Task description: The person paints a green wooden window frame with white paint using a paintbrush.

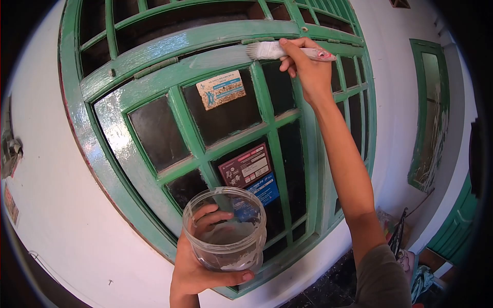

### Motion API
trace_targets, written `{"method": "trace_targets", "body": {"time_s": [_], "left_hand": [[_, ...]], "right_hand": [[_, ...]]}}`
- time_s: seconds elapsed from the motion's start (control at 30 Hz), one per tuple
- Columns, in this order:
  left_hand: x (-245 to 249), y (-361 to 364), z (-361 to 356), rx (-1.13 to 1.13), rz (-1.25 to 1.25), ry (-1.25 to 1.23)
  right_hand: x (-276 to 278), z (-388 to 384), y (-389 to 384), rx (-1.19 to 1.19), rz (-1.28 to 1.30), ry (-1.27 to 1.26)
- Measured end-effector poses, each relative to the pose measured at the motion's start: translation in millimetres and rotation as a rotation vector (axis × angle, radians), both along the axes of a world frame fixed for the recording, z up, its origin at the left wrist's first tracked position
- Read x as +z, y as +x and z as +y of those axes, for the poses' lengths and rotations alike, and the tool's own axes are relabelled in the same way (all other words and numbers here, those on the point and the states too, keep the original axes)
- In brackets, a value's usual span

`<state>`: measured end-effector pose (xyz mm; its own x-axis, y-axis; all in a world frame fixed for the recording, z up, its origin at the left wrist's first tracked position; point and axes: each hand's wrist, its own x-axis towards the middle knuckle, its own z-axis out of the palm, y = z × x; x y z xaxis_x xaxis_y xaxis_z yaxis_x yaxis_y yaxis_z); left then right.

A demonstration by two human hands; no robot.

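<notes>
My right hand grips the handle of a paintbrush whose bristles point left. The bristle tips touch the top rail of a green window sash, which carries a pale, wet-looking coat of paint. Below, my left hand is wrapped around a clear plastic tub, its thumb at the front and its fingers seen through the far wall. Greyish paint lies in the bottom of the tub and smears its sides.
Stickers and a maroon card are on the panes. White wall surrounds the window. At right are another green-framed window, a green door and bundled cloth low down.
</notes>
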<state>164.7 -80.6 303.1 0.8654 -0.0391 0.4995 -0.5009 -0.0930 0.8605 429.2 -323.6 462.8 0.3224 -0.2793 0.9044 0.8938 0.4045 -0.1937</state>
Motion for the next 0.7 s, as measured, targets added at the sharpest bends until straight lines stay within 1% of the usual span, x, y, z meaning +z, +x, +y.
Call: {"method": "trace_targets", "body": {"time_s": [0.03,0.13,0.23,0.33,0.43,0.47,0.57,0.67,0.7], "left_hand": [[0,1,-1,-0.006,0.001,-0.007],[1,2,-4,-0.01,0.002,-0.016],[1,0,-4,0.005,0.006,-0.013],[3,-1,-5,0.014,0.01,-0.028],[1,1,-7,0.016,0.013,-0.025],[1,2,-8,0.012,0.011,-0.018],[-2,6,-10,0.009,0.004,-0.014],[-3,7,-12,0.011,0.009,-0.019],[-3,7,-13,0.01,0.013,-0.02]], "right_hand": [[1,-4,1,0.051,0.012,0.005],[1,-34,32,-0.066,0.106,0.074],[-2,-64,66,-0.214,0.147,0.198],[0,-69,60,-0.545,0.118,0.268],[1,-52,47,-0.584,0.027,0.155],[1,-44,45,-0.572,-0.005,0.077],[1,-15,14,-0.609,-0.002,-0.084],[3,-17,2,-0.338,-0.032,-0.172],[4,-20,4,-0.272,-0.028,-0.153]]}}
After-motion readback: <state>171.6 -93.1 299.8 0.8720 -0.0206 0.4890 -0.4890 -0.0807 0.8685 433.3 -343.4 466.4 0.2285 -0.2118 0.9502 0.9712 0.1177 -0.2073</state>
